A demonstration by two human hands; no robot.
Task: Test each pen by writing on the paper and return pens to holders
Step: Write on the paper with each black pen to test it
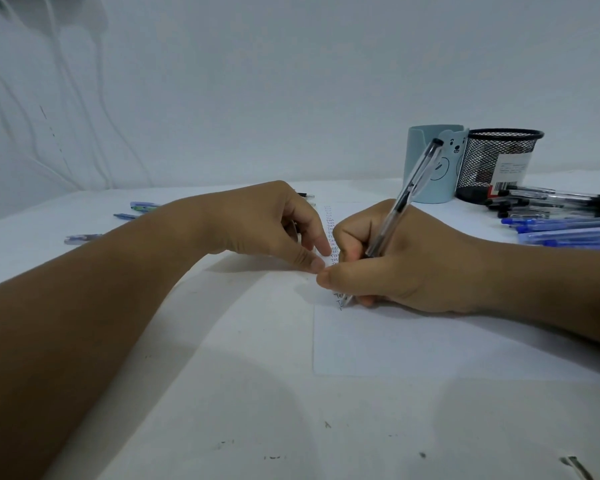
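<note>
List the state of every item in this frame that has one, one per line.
right hand: grips the clear pen, writing.
clear pen: tilted, tip on the paper.
left hand: fingers curled, fingertips on the paper's left edge.
paper: flat, a column of test marks down its left side.
blue bear holder: upright.
mesh holder: upright.
loose pens: lying on the table, outside the holders.
</note>
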